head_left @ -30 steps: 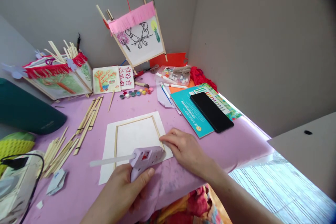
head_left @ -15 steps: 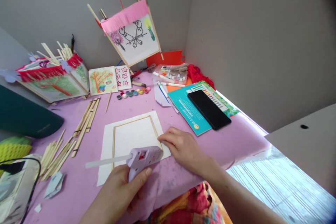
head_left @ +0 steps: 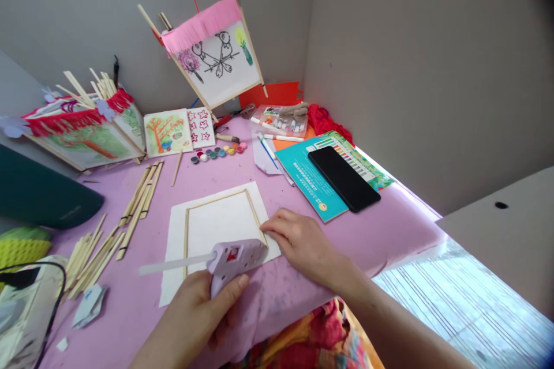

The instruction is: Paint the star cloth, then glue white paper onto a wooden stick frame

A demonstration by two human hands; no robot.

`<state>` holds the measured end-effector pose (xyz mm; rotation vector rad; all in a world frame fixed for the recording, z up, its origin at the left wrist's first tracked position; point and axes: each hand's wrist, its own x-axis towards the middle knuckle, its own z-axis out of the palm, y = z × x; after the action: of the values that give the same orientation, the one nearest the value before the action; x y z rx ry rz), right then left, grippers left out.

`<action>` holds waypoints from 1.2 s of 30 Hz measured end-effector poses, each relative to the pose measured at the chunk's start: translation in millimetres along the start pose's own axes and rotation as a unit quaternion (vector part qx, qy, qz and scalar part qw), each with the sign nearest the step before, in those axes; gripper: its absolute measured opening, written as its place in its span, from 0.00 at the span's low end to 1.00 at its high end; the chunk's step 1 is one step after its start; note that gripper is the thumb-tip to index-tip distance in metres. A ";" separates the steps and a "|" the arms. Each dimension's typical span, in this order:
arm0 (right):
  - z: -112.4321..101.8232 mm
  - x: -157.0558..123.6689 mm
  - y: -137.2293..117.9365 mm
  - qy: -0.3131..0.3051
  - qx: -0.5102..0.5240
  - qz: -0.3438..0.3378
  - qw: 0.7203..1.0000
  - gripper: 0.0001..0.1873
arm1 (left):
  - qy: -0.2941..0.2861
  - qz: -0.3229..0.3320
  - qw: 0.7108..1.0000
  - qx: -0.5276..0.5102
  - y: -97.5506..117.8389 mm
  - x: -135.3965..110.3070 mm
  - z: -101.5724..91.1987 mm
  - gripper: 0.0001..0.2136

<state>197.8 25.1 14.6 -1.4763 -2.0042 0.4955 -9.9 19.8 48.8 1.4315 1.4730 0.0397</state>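
Observation:
My left hand is wrapped round the handle of a pale purple hot glue gun. A whitish glue stick pokes out of the gun's back, to the left. The gun's front lies over the lower right corner of a white sheet of paper, and its tip is hard to make out. On the paper, thin wooden sticks form a frame; its lower edge is partly hidden by the gun and hand. With fingers closed, my right hand pinches the frame's right stick near its lower end.
Bundles of wooden sticks and loose sticks lie left. A phone rests on a blue booklet at right. Paint pots and a marker box stand behind. A decorated lantern hangs above; a dark green cylinder is at left.
The view has shifted very slightly. Both hands, the glue gun and the stick frame keep practically the same positions.

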 end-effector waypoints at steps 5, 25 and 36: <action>-1.2 -0.2 -1.1 -0.008 -0.003 0.002 1.000 0.13 | -0.011 0.005 1.000 -0.002 -0.1 -2.0 -0.9 0.28; -1.0 -0.3 -0.2 0.002 -0.007 -0.002 1.000 0.12 | -0.017 0.018 1.000 0.012 -1.3 -1.2 -3.2 0.29; 0.0 0.4 -1.0 -0.001 -0.010 0.004 1.000 0.13 | -0.021 0.011 1.000 0.008 -2.3 -2.2 -5.0 0.29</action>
<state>197.0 25.1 15.3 -1.4958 -2.0117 0.4822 -15.4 20.4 51.0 1.4533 1.4270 0.0107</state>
